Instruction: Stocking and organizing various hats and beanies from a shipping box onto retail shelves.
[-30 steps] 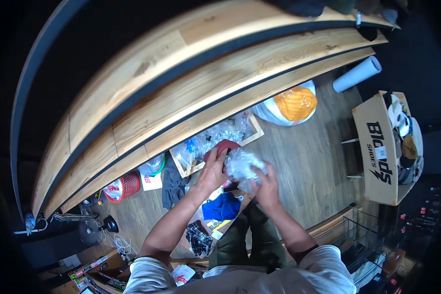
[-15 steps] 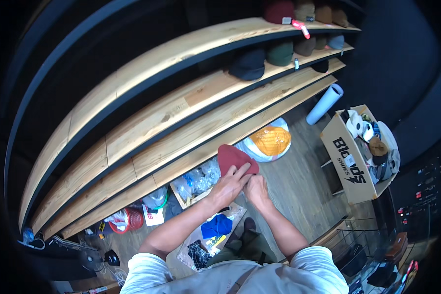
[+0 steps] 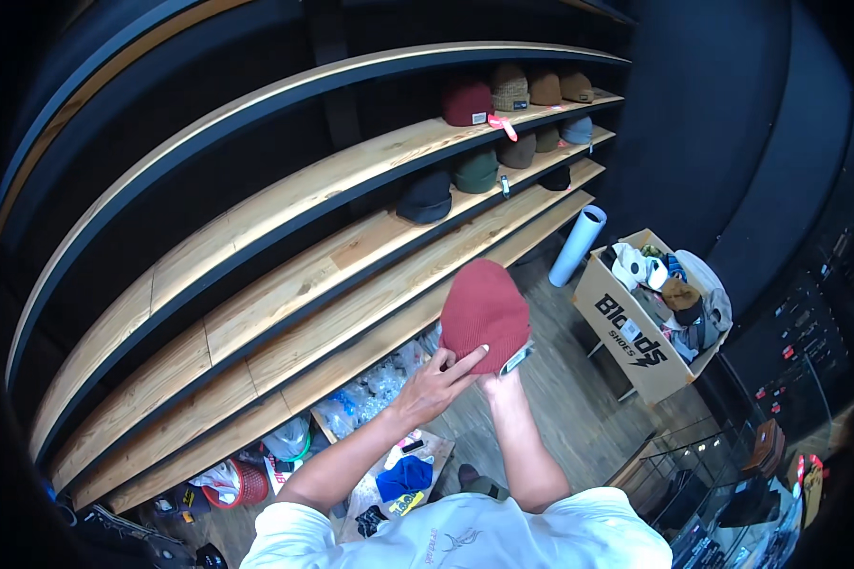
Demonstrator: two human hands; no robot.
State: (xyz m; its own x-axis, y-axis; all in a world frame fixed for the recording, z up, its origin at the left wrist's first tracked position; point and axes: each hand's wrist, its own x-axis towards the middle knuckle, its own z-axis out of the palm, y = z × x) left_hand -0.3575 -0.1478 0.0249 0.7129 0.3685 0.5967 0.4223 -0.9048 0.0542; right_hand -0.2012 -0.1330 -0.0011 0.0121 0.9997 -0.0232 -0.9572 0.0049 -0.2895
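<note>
A dark red knit beanie (image 3: 485, 313) is held up in front of me, its rounded crown pointing away and its opening toward me. A small pale label (image 3: 515, 360) sits at its right lower edge. My left hand (image 3: 436, 384) grips the beanie's left lower edge, with fingers lying over the knit. The wrist of my right hand (image 3: 499, 381) goes up under or into the opening; the beanie hides the fingers of that hand.
Long wooden shelves (image 3: 294, 284) curve across the left and back. Several beanies (image 3: 475, 172) stand at their right end. A white roll (image 3: 577, 247) leans beside a cardboard box (image 3: 626, 332) full of caps. Below lie a blue cloth (image 3: 405, 478) and a red basket (image 3: 250, 485).
The beanie has come up and its crown is now filled out and rounded. My right hand has gone from its edge to under or inside it. The view has tilted upward.
</note>
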